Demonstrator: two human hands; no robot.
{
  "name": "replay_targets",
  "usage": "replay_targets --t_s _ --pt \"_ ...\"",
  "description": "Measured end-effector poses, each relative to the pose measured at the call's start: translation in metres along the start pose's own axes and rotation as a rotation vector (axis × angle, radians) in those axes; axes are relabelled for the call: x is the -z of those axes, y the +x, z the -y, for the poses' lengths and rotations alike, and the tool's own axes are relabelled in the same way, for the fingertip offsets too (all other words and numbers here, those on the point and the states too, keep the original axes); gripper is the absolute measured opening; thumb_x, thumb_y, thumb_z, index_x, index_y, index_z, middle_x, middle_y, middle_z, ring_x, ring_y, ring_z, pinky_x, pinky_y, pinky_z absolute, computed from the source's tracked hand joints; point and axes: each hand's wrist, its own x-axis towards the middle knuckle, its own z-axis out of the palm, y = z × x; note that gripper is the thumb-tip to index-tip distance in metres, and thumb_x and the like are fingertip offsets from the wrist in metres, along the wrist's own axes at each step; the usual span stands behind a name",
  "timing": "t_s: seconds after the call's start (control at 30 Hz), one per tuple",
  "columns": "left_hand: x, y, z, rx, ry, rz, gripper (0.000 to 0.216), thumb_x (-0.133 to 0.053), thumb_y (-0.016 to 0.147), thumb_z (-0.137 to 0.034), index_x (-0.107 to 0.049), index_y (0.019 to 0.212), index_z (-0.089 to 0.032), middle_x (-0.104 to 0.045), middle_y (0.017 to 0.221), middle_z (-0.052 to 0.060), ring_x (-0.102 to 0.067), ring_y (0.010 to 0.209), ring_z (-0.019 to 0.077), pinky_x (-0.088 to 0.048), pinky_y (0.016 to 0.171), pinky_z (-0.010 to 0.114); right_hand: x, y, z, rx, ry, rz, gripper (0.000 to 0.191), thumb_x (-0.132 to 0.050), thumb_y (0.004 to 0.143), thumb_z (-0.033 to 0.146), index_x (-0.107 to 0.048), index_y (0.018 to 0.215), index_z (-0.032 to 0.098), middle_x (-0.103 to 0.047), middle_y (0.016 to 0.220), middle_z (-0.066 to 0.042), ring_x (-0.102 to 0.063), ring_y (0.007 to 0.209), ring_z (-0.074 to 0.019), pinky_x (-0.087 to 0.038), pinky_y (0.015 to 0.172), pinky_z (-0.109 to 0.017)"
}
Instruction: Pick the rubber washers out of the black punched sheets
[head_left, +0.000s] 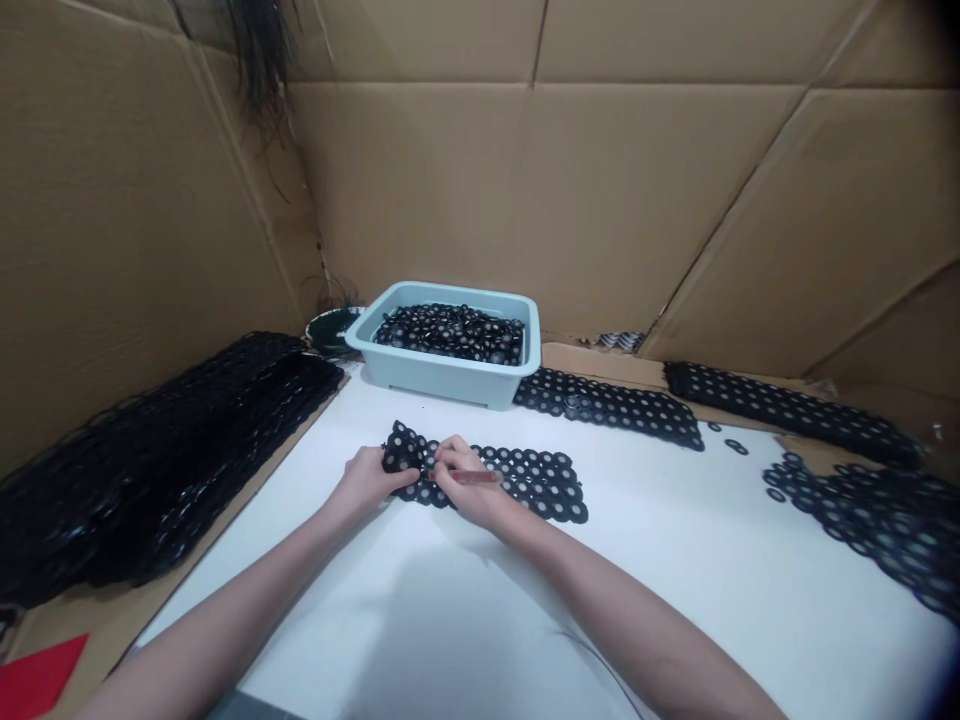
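A black strip of joined round discs with pale centres (540, 478) lies on the white table in front of me. Its left end is lifted and folded a little, pinched by my left hand (365, 480). Close beside it, my right hand (463, 482) is closed round a slim tool with a reddish-brown handle (476, 478). The tool's tip points left at the strip near my left thumb; what kind of tip it has is too small to tell. Both hands touch the strip, and the right one covers part of it.
Behind the strip stands a light blue basin (442, 368) holding many loose black discs (450, 335). More disc strips (622, 405) lie right of it, with another disc sheet (885, 520) at far right. Black netting (165, 450) is heaped left. Cardboard walls (570, 200) enclose the table (675, 560).
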Motion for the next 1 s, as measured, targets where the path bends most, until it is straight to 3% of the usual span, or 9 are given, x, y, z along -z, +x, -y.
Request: replay_targets --t_s 0.13,0.3,0.57,0.87,1.0 --pt "-0.007 -0.007 0.000 -0.030 -0.052 -0.026 0.026 -0.059 0.055 -0.039 -0.053 0.052 -0.014 -0.055 0.052 0.001 -0.051 0.054 0.0159 -0.032 0.048 0.023 -0.005 0.000 -0.003 0.033 -0.044 -0.001 0.020 -0.035 0.080 0.017 -0.041 0.061 0.019 -0.042 0.086 -0.003 -0.046 0.080 -0.0116 -0.039 0.077 -0.027" --pt "-0.005 -0.011 -0.003 0.008 -0.266 0.086 0.024 -0.059 0.058 -0.036 -0.054 0.060 -0.012 -0.057 0.057 0.001 -0.051 0.053 0.0145 -0.036 0.050 0.023 -0.004 0.000 -0.003 -0.007 -0.064 -0.036 0.019 -0.035 0.081 0.020 -0.037 0.062 0.020 -0.040 0.082 -0.001 -0.045 0.076 -0.0113 -0.039 0.077 -0.027" --pt "0.001 -0.001 0.000 -0.011 -0.051 0.005 0.027 -0.060 0.056 -0.039 -0.052 0.054 -0.013 -0.055 0.053 0.001 -0.048 0.050 0.0138 -0.030 0.046 0.022 -0.002 0.000 -0.003 -0.133 0.079 -0.050 0.026 -0.036 0.082 0.027 -0.048 0.061 0.017 -0.044 0.085 -0.002 -0.047 0.074 -0.0114 -0.039 0.071 -0.026" --pt "0.003 -0.005 -0.013 0.092 -0.210 0.010 0.023 -0.062 0.055 -0.033 -0.057 0.062 -0.012 -0.061 0.063 0.005 -0.053 0.056 0.0162 -0.038 0.051 0.024 0.003 0.000 0.000 -0.190 0.115 -0.060 0.030 -0.034 0.082 0.030 -0.050 0.060 0.018 -0.047 0.086 -0.001 -0.048 0.070 -0.0106 -0.039 0.067 -0.025" --pt "0.000 -0.008 -0.014 0.102 -0.311 0.024 0.023 -0.061 0.057 -0.032 -0.056 0.065 -0.012 -0.061 0.065 0.004 -0.053 0.057 0.0155 -0.039 0.052 0.024 0.002 0.001 -0.001 -0.177 0.095 -0.046 0.031 -0.034 0.083 0.031 -0.053 0.061 0.018 -0.046 0.088 -0.002 -0.048 0.076 -0.0108 -0.039 0.073 -0.025"
